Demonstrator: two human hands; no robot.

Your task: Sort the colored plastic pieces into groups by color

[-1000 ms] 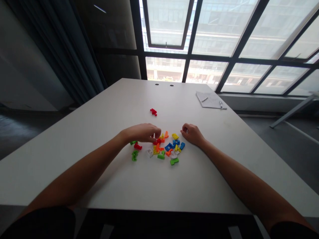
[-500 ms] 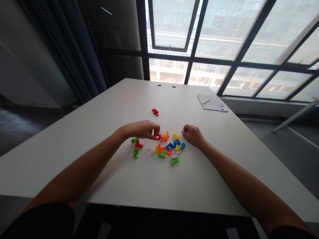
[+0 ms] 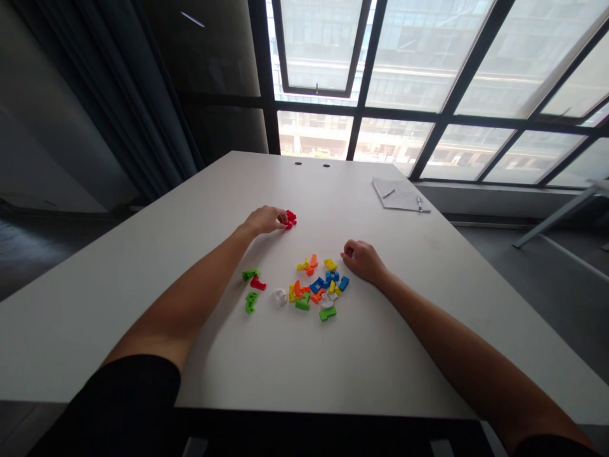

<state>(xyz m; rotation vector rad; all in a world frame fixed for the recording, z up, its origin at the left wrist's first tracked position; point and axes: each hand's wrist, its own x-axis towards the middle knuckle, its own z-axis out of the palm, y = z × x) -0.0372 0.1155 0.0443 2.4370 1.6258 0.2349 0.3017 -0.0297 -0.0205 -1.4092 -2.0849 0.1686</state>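
Note:
Far across the white table [image 3: 247,355], my left hand [image 3: 266,220] pinches a red plastic piece at the small cluster of red plastic pieces [image 3: 291,219]; its fingertips partly cover where the piece meets the others. My right hand [image 3: 362,259] rests on the tabletop with fingers curled, and no object shows in it. Nearest to it are a yellow piece [image 3: 330,264] and several blue pieces [image 3: 332,277]. Orange pieces [image 3: 313,261], green pieces [image 3: 302,302] and white pieces [image 3: 280,296] lie mixed in the middle. Below my left forearm is a lone red piece [image 3: 257,283].
Two green pieces [image 3: 250,275] lie left of the mixed group. Paper sheets [image 3: 402,195] with pens on them lie at the far right of the table. Two dark round cable holes [image 3: 298,164] are near the far edge, before the windows [image 3: 404,63].
My left hand has moved forward and left, carrying a red piece from the mixed group to the red cluster. My right hand stays by the blue and yellow pieces. The view has shifted slightly.

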